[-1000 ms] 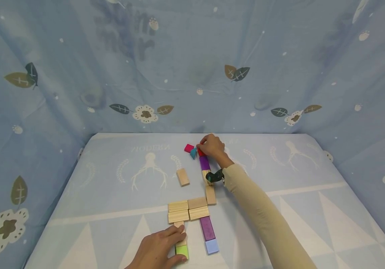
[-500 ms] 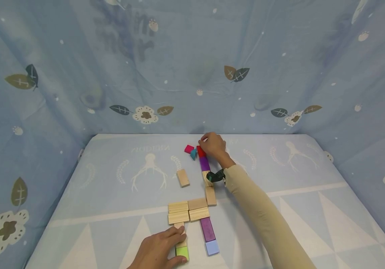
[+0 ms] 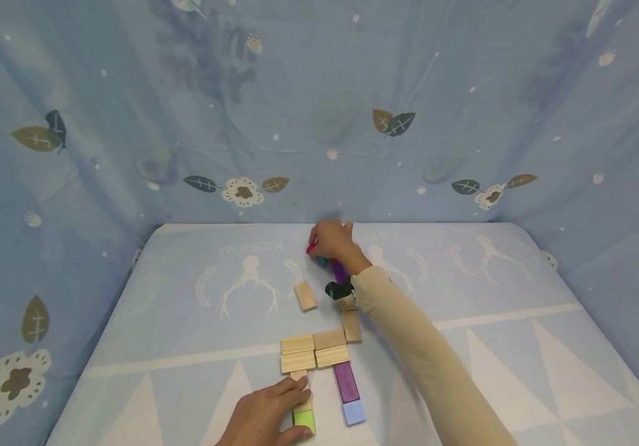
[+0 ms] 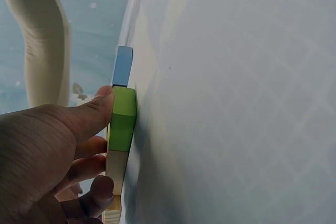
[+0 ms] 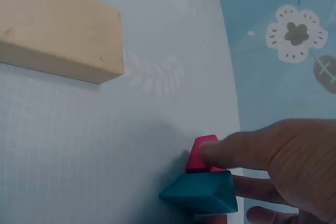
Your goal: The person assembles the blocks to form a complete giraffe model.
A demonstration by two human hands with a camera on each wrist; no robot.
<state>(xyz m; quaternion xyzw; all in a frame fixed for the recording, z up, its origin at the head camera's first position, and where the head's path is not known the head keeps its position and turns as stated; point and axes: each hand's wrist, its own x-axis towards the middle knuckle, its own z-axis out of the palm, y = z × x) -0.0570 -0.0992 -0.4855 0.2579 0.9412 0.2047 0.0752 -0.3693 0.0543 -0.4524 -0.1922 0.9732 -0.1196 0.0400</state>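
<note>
At the far side of the table, my right hand (image 3: 333,238) pinches a small pink block (image 5: 194,160), its thumb pressed on the top. Against that block lies a teal triangular block (image 5: 199,190). The red block heading the upright column is mostly covered by this hand; below it a purple block (image 3: 339,272) shows. My left hand (image 3: 266,409) rests along the short column at the near side, thumb at the green block (image 4: 124,116), other fingers beside the wooden block (image 4: 116,169) adjoining it.
Several plain wooden blocks form a two-row patch (image 3: 297,362) mid-table. From it a dark purple block (image 3: 346,381) and a light blue block (image 3: 354,412) run toward the near edge. One loose wooden block (image 3: 305,296) lies left of the column. Patterned cloth (image 3: 319,111) hangs behind.
My right hand has moved left from the red block at the column's top to the pink block. My left hand stays where it was.
</note>
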